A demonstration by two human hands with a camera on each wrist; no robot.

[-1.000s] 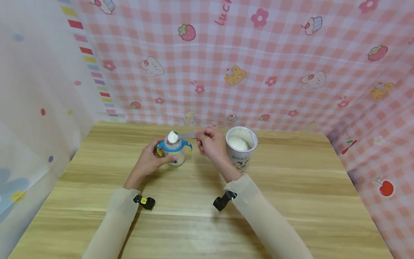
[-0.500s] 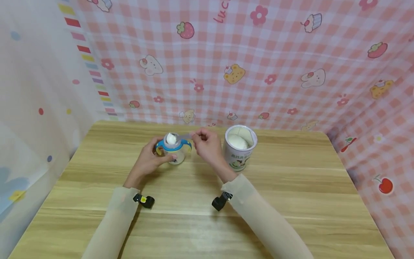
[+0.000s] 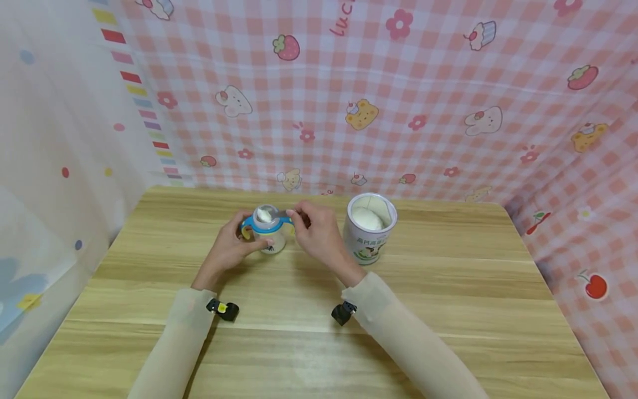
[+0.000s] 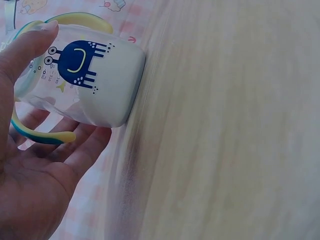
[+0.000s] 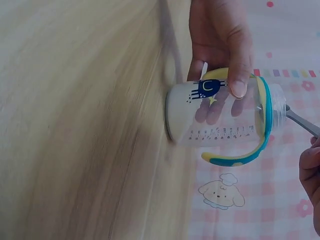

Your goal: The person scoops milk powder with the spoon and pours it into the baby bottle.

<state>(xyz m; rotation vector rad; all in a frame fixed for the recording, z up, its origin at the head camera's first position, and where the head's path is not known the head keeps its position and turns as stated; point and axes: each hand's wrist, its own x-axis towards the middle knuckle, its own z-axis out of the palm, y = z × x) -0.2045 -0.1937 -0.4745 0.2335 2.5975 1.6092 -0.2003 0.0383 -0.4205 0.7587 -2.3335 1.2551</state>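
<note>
A clear plastic baby bottle with a blue-and-yellow two-handled collar stands upright on the pale wood-grain table, toward the far edge and left of the middle. It sits between the two hands, against the left hand and just left of the right hand. A pale whitish content fills its lower part, and a dark blue cartoon figure is printed on its wall.

The left hand is curled round the bottle from the left: its thumb presses the near side below the collar, and its fingers, seen through the clear wall in the right wrist view, lie along the other side.

The right hand is nearly closed, thumb and forefinger pinching the handle of a slim greyish scoop. The scoop's other end is at the bottle's open mouth, where white powder shows; how deep it reaches cannot be told.

To the right of the right hand, just beside it, stands a tall round white-and-lilac can, open at the top, with a mound of white powder inside. Beyond the table hangs a pink-and-white checked cloth.
</note>
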